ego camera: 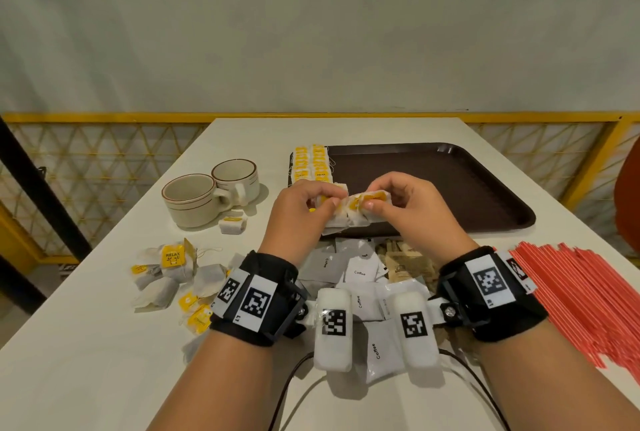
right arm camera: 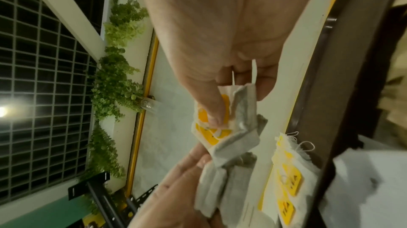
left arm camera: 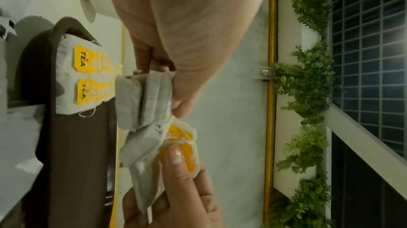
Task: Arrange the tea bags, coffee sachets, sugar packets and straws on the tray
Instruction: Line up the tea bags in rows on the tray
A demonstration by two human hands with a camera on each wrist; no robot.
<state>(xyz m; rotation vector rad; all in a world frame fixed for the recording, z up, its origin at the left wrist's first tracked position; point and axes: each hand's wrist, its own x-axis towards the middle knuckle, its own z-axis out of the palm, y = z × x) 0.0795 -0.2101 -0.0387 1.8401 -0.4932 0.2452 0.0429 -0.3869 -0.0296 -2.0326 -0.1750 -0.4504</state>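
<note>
Above the near edge of the brown tray (ego camera: 450,188), both hands hold a bunch of tea bags (ego camera: 353,211). My left hand (ego camera: 304,205) grips a small stack of tea bags (left arm camera: 143,99). My right hand (ego camera: 398,202) pinches another tea bag with a yellow tag (right arm camera: 220,127) between thumb and fingers. Two rows of tea bags (ego camera: 311,162) lie along the tray's left edge, their yellow "TEA" tags (left arm camera: 82,57) facing up. Loose tea bags (ego camera: 169,278) lie on the table at the left. Coffee sachets (ego camera: 360,275) and brown sugar packets (ego camera: 405,261) lie under my wrists. Red straws (ego camera: 568,295) are heaped at the right.
Two cream cups (ego camera: 214,195) stand left of the tray, with a lone tea bag (ego camera: 232,224) in front of them. The white table (ego camera: 86,378) ends at a yellow railing (ego camera: 104,117) behind. Cables (ego camera: 287,396) run near the front edge.
</note>
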